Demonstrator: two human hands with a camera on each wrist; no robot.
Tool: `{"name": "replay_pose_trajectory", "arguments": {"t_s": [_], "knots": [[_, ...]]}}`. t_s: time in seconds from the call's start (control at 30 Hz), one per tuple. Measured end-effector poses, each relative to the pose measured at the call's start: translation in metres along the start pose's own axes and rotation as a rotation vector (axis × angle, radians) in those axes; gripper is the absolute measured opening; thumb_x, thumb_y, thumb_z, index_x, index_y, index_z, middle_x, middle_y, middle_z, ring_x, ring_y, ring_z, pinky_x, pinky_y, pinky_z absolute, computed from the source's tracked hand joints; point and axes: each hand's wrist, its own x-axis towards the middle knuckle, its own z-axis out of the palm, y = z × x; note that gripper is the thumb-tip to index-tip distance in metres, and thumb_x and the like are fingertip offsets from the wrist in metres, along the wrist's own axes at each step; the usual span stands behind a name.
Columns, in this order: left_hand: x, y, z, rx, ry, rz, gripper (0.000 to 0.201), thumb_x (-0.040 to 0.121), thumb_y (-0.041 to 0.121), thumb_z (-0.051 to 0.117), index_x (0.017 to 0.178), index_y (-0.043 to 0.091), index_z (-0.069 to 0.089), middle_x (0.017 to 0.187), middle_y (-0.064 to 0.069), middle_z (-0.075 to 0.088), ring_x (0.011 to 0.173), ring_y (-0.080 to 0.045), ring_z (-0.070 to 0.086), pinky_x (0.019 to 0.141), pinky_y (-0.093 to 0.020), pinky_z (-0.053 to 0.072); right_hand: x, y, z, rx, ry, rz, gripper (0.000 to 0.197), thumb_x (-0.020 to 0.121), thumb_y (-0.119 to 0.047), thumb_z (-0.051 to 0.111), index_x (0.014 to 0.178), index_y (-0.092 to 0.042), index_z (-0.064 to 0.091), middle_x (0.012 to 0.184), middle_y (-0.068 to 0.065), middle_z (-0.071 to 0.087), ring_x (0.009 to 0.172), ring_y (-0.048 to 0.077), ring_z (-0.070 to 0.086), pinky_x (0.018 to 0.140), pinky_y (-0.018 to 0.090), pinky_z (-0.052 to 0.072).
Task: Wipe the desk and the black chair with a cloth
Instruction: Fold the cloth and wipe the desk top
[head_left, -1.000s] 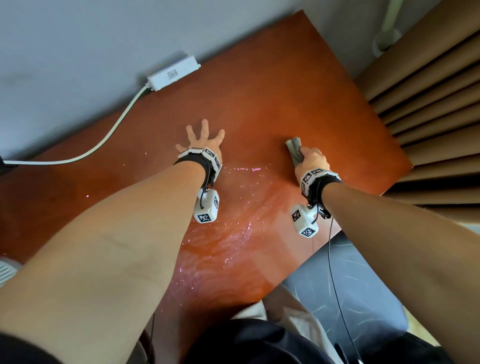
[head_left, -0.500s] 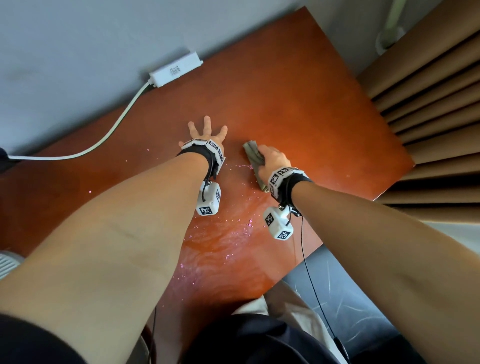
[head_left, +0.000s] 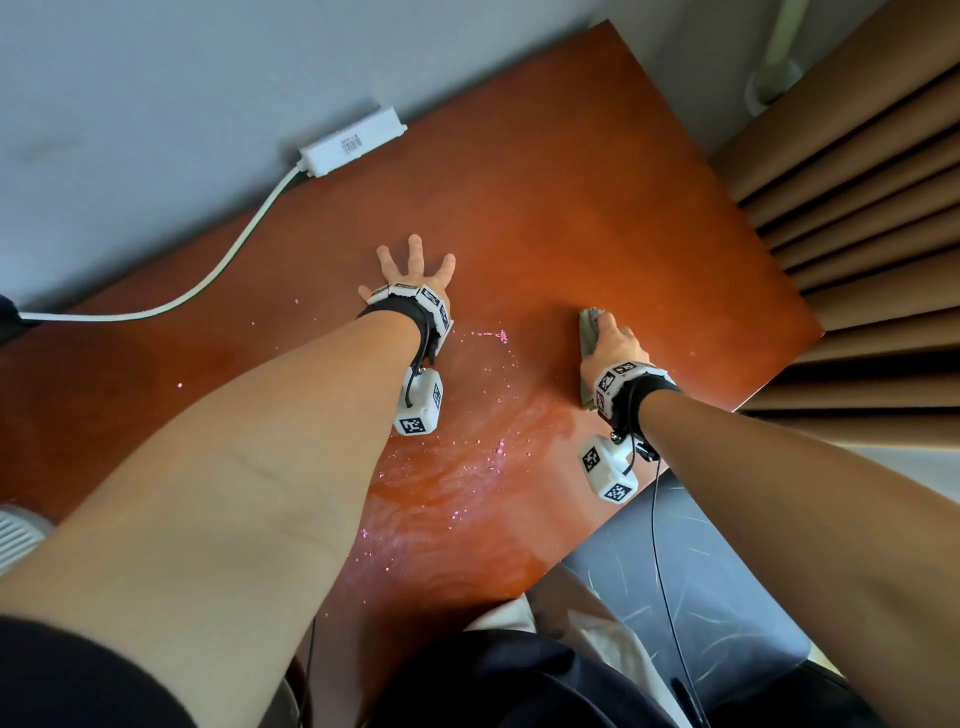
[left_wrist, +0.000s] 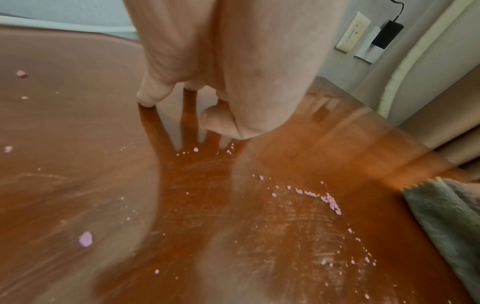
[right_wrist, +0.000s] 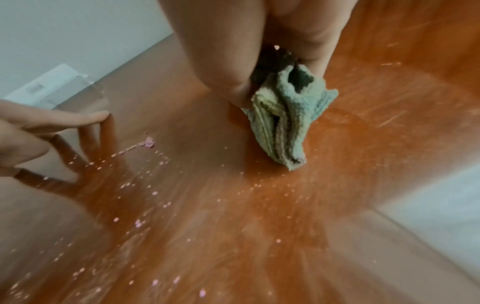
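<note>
Little can be read here. The white power adapter (head_left: 351, 141) lying at the far edge of the desk (head_left: 597, 218) carries a small printed label with a barcode and a line of small print, too small to make out. The white wristbands (head_left: 621, 378) and the cubes (head_left: 418, 408) hanging from them bear black-and-white square marker patterns, not letters. The white wall plate (left_wrist: 352, 33) shows faint marks that cannot be read.

Your reddish desk (head_left: 571, 182) carries a white power brick (head_left: 353, 141) at eleven o'clock and pink crumbs (head_left: 488, 452) mid-surface.
</note>
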Motion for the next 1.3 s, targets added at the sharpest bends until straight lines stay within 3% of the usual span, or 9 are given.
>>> {"name": "replay_pose_trajectory", "arguments": {"t_s": [0.17, 0.4, 0.6, 0.87, 0.97, 1.07, 1.17, 1.3], "knots": [[-0.004, 0.001, -0.001, 0.003, 0.0, 0.0, 0.102, 0.085, -0.005, 0.052, 0.153, 0.046, -0.006, 0.158, 0.001, -0.034, 0.145, -0.039, -0.026, 0.115, -0.066, 0.011, -0.004, -0.024, 0.002, 0.002, -0.067, -0.072, 0.064, 0.079, -0.006, 0.061, 0.136, -0.026, 0.037, 0.122, 0.01, 0.049, 0.106, 0.039, 0.058, 0.088, 0.042, 0.05], [-0.002, -0.001, 0.0, 0.004, 0.003, 0.017, 0.099, 0.085, -0.002, 0.05, 0.153, 0.046, -0.004, 0.159, 0.0, -0.033, 0.145, -0.04, -0.026, 0.115, -0.066, 0.011, -0.005, -0.055, 0.011, 0.025, -0.041, -0.202, 0.053, 0.08, -0.006, 0.061, 0.129, -0.022, 0.046, 0.115, 0.007, 0.054, 0.102, 0.034, 0.06, 0.085, 0.036, 0.049], [0.003, -0.001, 0.001, 0.051, -0.002, 0.011, 0.093, 0.089, 0.005, 0.049, 0.153, 0.045, -0.004, 0.159, -0.001, -0.031, 0.145, -0.043, -0.024, 0.113, -0.069, 0.014, -0.008, -0.076, 0.018, 0.0, -0.026, -0.334, 0.043, 0.083, -0.007, 0.059, 0.123, -0.02, 0.051, 0.111, 0.006, 0.056, 0.097, 0.033, 0.06, 0.075, 0.031, 0.046], [0.007, -0.001, 0.001, 0.051, -0.005, 0.004, 0.105, 0.082, -0.008, 0.05, 0.153, 0.046, -0.005, 0.158, 0.001, -0.033, 0.145, -0.041, -0.026, 0.113, -0.07, 0.013, -0.013, -0.094, 0.025, 0.031, -0.097, -0.461, 0.043, 0.086, -0.021, 0.063, 0.127, -0.034, 0.056, 0.119, 0.0, 0.058, 0.099, 0.026, 0.061, 0.082, 0.036, 0.054], [0.01, -0.004, 0.001, 0.028, -0.008, -0.003, 0.102, 0.08, -0.007, 0.042, 0.152, 0.049, -0.004, 0.159, 0.003, -0.031, 0.146, -0.038, -0.025, 0.114, -0.066, 0.012, -0.01, -0.094, 0.019, 0.051, -0.103, -0.475, 0.04, 0.084, -0.017, 0.06, 0.119, -0.036, 0.062, 0.116, -0.001, 0.062, 0.096, 0.025, 0.062, 0.079, 0.033, 0.055], [0.013, -0.009, 0.005, -0.063, 0.023, 0.011, 0.101, 0.077, -0.006, 0.043, 0.151, 0.051, 0.004, 0.16, 0.009, -0.027, 0.146, -0.036, -0.025, 0.115, -0.066, 0.013, -0.006, -0.088, 0.013, 0.146, 0.03, -0.45, 0.041, 0.083, -0.01, 0.049, 0.112, -0.033, 0.066, 0.11, 0.0, 0.061, 0.093, 0.024, 0.06, 0.075, 0.029, 0.05], [0.009, -0.014, 0.007, -0.102, 0.101, 0.046, 0.093, 0.078, -0.004, 0.046, 0.153, 0.042, 0.016, 0.163, 0.009, -0.014, 0.149, -0.034, -0.016, 0.114, -0.065, 0.018, 0.001, -0.084, 0.011, 0.195, 0.109, -0.383, 0.046, 0.083, -0.006, 0.048, 0.12, -0.03, 0.062, 0.115, 0.004, 0.057, 0.097, 0.027, 0.061, 0.077, 0.028, 0.05], [0.002, -0.03, 0.005, -0.086, 0.196, 0.067, 0.082, 0.083, 0.002, 0.051, 0.152, 0.034, 0.022, 0.163, 0.0, -0.002, 0.149, -0.034, -0.002, 0.114, -0.059, 0.025, 0.008, -0.086, 0.01, 0.172, 0.084, -0.316, 0.05, 0.085, -0.005, 0.05, 0.126, -0.031, 0.059, 0.123, 0.0, 0.057, 0.101, 0.027, 0.061, 0.084, 0.027, 0.05]]}}
